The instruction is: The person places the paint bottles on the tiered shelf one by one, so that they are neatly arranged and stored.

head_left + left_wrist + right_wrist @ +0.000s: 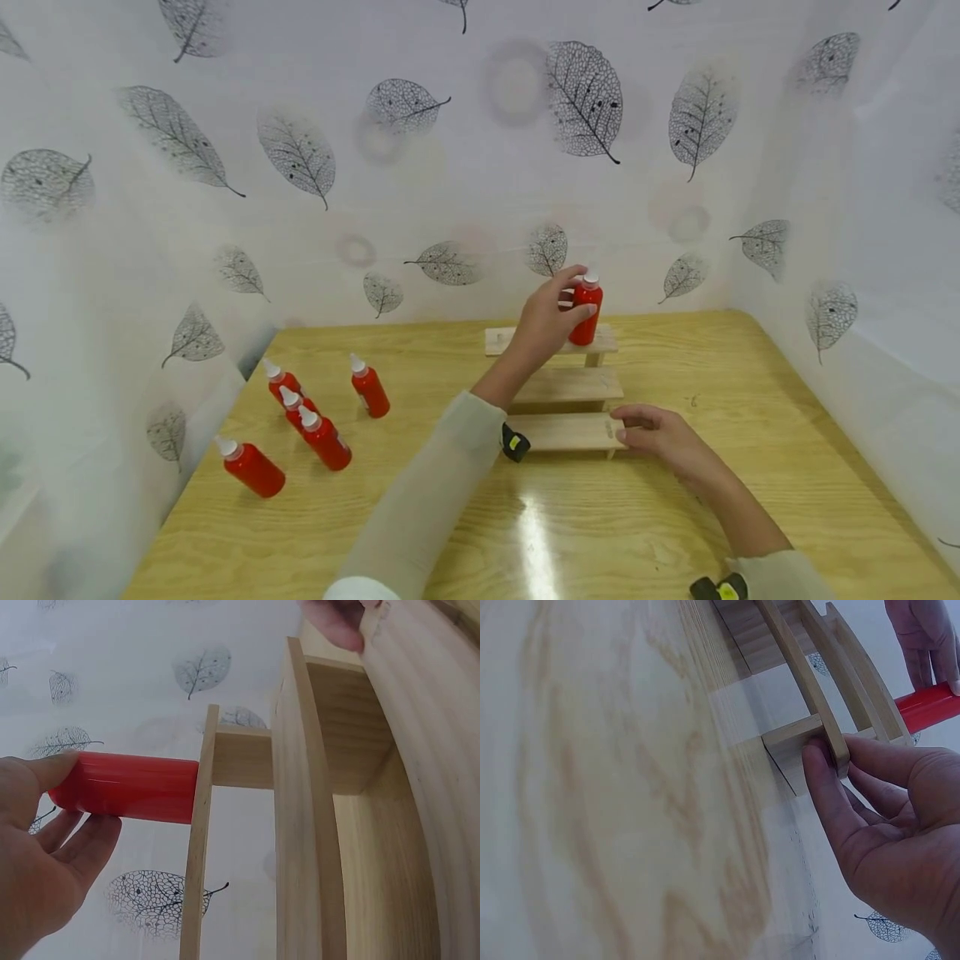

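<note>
A red bottle with a white cap (587, 312) stands upright at the right part of the top step of a small three-tier wooden rack (570, 385). My left hand (546, 321) grips that bottle from its left side; in the left wrist view the thumb and fingers lie around its red body (135, 787), whose base meets the top board. With thumb and fingers my right hand (663, 437) pinches the right end of the lowest step, seen closely in the right wrist view at the board's end (832, 742).
Several more red bottles stand on the left of the wooden table (420, 500): one apart (371, 387), a close group (326, 439) and one nearest the front (255, 471). A leaf-printed white curtain (465, 192) encloses the back and sides.
</note>
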A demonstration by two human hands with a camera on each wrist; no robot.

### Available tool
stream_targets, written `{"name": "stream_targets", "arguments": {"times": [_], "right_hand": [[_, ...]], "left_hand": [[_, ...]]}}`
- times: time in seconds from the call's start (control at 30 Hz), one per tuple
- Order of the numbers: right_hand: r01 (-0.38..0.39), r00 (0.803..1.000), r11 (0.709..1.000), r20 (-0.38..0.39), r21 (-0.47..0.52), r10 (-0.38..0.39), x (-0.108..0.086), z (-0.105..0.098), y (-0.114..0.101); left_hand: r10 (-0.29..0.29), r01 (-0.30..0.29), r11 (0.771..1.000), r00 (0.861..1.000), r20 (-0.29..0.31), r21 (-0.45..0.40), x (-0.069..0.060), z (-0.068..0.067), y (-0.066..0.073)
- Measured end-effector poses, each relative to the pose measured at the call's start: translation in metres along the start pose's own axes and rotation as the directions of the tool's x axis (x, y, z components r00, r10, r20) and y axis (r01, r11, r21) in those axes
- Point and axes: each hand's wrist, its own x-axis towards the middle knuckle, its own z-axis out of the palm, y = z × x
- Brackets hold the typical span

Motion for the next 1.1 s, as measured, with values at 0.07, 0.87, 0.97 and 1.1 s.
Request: {"name": "stream_targets", "arguments": {"times": [0.07, 0.87, 0.97, 1.1], "right_hand": [[0.005, 1.0, 1.0, 0.004, 0.001, -0.005, 0.0, 0.0, -0.001], [-0.023, 1.0, 1.0, -0.02, 0.013, 0.023, 0.001, 0.002, 0.002], [-0.029, 0.999, 1.0, -0.027, 0.011, 0.029, 0.001, 0.001, 0.003], [-0.029, 0.999, 1.0, -0.03, 0.008, 0.029, 0.002, 0.0, 0.004]], "left_hand": [[0.005, -0.005, 1.0, 1.0, 0.01, 0.001, 0.0, -0.001, -0.001], [0.068, -0.056, 0.993, 0.991, -0.111, 0.107, -0.103, -0.098, -0.058], [0.066, -0.049, 0.99, 0.988, -0.136, 0.129, -0.123, -0.11, -0.065], [0.045, -0.016, 0.986, 0.984, -0.174, 0.165, -0.151, -0.122, -0.068]]}}
